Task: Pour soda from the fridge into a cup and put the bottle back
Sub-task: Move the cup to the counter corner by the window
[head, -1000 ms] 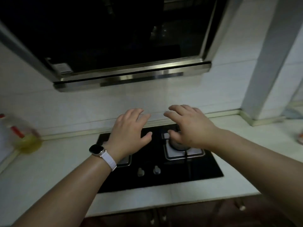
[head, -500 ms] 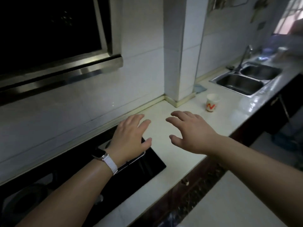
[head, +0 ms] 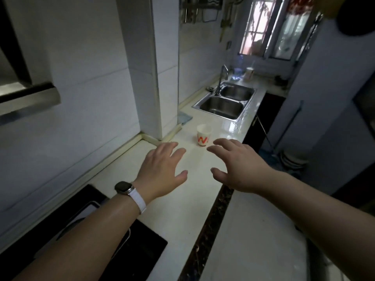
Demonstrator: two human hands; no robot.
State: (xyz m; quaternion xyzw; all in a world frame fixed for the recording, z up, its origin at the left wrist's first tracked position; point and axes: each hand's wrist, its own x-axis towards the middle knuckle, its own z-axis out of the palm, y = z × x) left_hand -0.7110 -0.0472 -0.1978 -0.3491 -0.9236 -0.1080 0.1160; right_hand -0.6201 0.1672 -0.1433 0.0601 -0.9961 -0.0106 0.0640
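Observation:
A white paper cup [head: 203, 135] with a red and orange mark stands upright on the pale countertop [head: 182, 203], just beyond my fingertips. My left hand [head: 162, 169], with a watch on its wrist, hovers palm down over the counter, fingers spread and empty. My right hand [head: 237, 165] is held out beside it, also spread and empty, its fingertips a short way right of the cup. No soda bottle and no fridge are in view.
A black gas hob [head: 113, 240] lies at the lower left. A tiled pillar [head: 146, 63] juts out behind the cup. A steel double sink [head: 225, 103] with a tap sits farther along, below a window. The floor [head: 253, 240] runs along the right.
My view has swung right, from the hob and hood to the counter with the cup and sink. Both hands stay spread in front of me and are now near the cup.

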